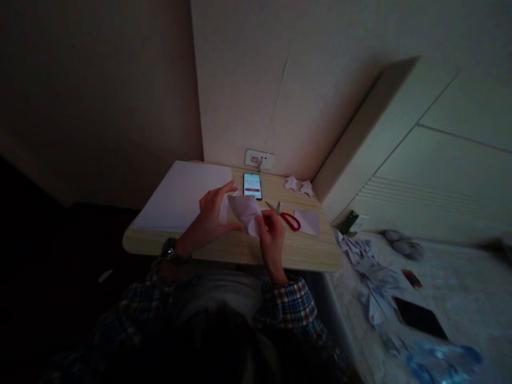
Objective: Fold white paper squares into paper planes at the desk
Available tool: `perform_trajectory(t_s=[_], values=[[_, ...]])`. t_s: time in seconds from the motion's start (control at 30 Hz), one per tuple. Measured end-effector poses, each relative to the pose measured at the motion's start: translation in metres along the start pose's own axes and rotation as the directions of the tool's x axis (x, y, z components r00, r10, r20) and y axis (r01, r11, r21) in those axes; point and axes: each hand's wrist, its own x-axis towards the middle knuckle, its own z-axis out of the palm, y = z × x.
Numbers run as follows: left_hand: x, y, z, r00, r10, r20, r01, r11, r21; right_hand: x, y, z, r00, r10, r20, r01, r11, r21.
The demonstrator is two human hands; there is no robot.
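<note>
right hand (271, 234) and left hand (212, 210) pinch folded paper (245, 209).

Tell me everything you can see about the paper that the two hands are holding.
The paper is a thin, pale sheet, white to lilac in the dim light. It is already folded into an angular shape that narrows toward the person. It is low over the wooden table, in front of the phone and left of the red-handled scissors. The left hand grips its left side; the right hand pinches its lower corner.
</note>
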Motion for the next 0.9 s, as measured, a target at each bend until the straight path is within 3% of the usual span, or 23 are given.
perform_trajectory(t_s=[0.23,0.37,0.43,0.63,0.77,0.9], values=[[-0.001,-0.003,0.017,0.974,-0.147,-0.169,0.131,0.986,-0.103,-0.001,-0.007,0.003,0.999,0.043,-0.014,-0.040,0.980,0.195],[-0.008,0.009,0.031,0.900,-0.264,-0.346,0.231,0.964,-0.133,-0.002,-0.007,0.005,0.991,0.061,-0.116,-0.035,0.976,0.216],[-0.011,0.015,0.036,0.864,-0.327,-0.383,0.268,0.942,-0.201,-0.002,-0.006,0.007,0.986,0.072,-0.149,-0.038,0.975,0.218],[-0.012,0.024,0.040,0.913,-0.383,-0.142,0.290,0.852,-0.436,-0.006,-0.007,0.014,0.994,0.071,-0.083,-0.048,0.965,0.257],[-0.009,0.025,0.038,0.880,-0.474,-0.006,0.365,0.686,-0.629,-0.005,-0.006,0.013,0.998,0.041,-0.052,-0.029,0.977,0.210],[-0.008,0.026,0.037,0.841,-0.541,-0.007,0.390,0.615,-0.686,-0.002,0.003,0.011,0.998,0.013,-0.057,-0.010,0.998,0.064]])
